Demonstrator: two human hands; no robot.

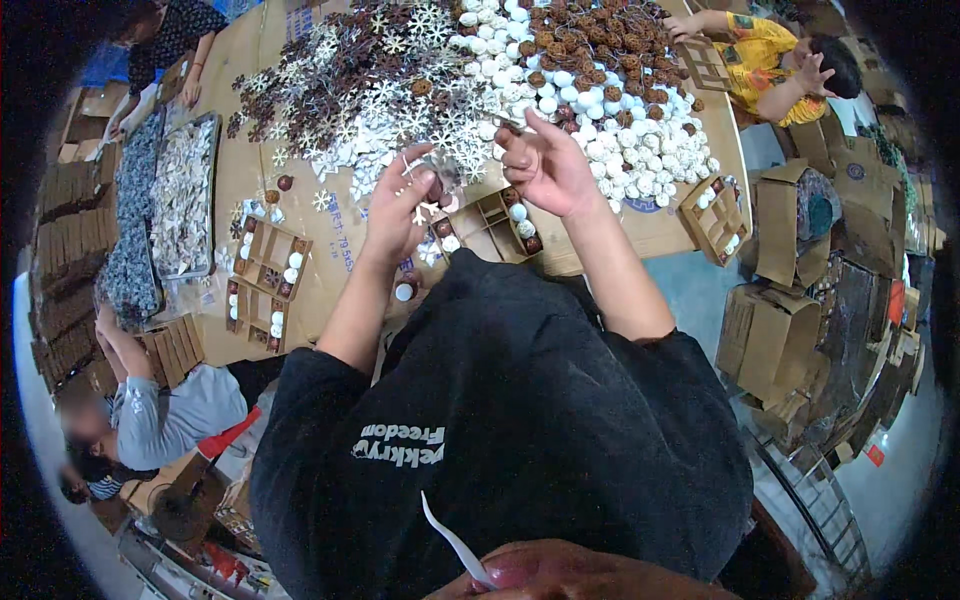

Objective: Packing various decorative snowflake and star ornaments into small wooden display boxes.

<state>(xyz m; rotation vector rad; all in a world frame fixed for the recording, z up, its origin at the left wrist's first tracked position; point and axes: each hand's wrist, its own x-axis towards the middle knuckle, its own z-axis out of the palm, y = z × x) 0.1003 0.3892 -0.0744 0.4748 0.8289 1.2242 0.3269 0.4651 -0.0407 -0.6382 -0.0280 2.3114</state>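
My left hand (398,212) is closed, thumb against fingers, around small white snowflake cut-outs; their exact number is hidden. A shiny brownish blur shows beside its fingertips, and I cannot make out what it is. To its right, my right hand (553,172) has its thumb raised apart from loosely bent fingers, with nothing plainly held. Just below and between both hands lies a wooden compartment box (484,243), partly hidden by my dark shirt. Brown and white balls sit in its side compartments. Beyond my hands spreads a pile of white and brown snowflakes (400,85).
White balls (640,160) and brown woven balls (580,35) heap up at the right. Filled boxes (268,262) stand left, another box (716,220) at the right edge. A tray of pale pieces (183,200) lies far left. Other people work around the table; cartons (780,340) stand right.
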